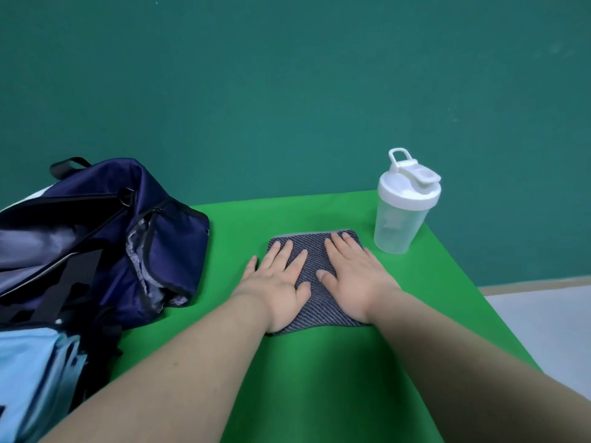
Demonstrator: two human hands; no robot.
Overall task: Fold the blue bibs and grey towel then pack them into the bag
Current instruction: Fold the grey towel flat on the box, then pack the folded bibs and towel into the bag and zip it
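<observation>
The grey towel (319, 302) lies flat on the green table (319, 378), folded into a small square; it sits near the far edge, a bit toward the far right corner; both hands lie on top of it. The left hand (278, 282) rests palm down on the left half of the towel; its fingers (284, 251) are straight and spread wide, and they hold nothing; the little finger reaches past the towel's left edge onto the table. The right hand (358, 279) rests palm down on the right half; its fingers (339, 244) are straight too and point at the far edge; it grips nothing, it only lies flat on the cloth. The two thumbs are near each other but do not touch; a strip of striped towel shows between the hands. Both bare arms come in from the near edge.

The bag (105, 225) is dark blue and sits on the left side of the table, with green table between it and the towel; its top is open, grey lining shows inside, and black straps lie across it. A light blue cloth (28, 362) shows at the near left corner, right against the bag; I cannot tell if it is a bib or part of the bag. A bottle (399, 212) with a see-through cup and a white lid stands upright at the far right corner, just beside the towel but apart from it. A dark green wall (287, 91) stands behind the table.
</observation>
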